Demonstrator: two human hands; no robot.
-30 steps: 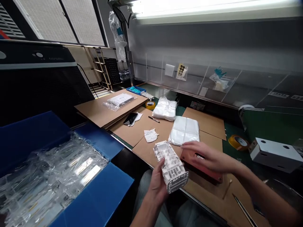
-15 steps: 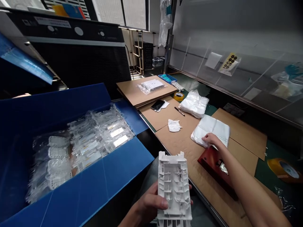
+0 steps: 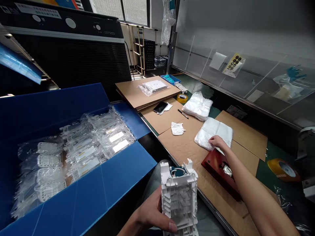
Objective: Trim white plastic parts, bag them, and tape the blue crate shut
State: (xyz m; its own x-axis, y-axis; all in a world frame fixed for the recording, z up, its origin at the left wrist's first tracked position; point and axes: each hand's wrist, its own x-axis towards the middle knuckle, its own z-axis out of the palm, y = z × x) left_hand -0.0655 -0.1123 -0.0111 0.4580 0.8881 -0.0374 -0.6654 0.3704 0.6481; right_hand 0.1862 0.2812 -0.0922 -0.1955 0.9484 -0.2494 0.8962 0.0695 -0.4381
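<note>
My left hand (image 3: 154, 214) is closed around a white moulded plastic housing (image 3: 179, 196), held upright at the bottom centre. My right hand (image 3: 218, 142) reaches across the cardboard-covered bench to a stack of clear plastic bags (image 3: 214, 132); its fingers are pressed on the stack's near edge in a pinch. A red block-shaped fixture (image 3: 221, 172) lies just under my right forearm.
A blue corrugated box (image 3: 81, 196) at left holds several bagged white housings (image 3: 73, 147). On the bench lie a second bag stack (image 3: 197, 105), a crumpled white piece (image 3: 177, 128), a pen (image 3: 183, 114), a phone (image 3: 160, 107) and two yellow tape rolls (image 3: 284, 169) (image 3: 182, 98).
My right hand left the housing and red fixture and went out to the bag stack. My left hand turned the housing upright. The view swung left toward the blue box.
</note>
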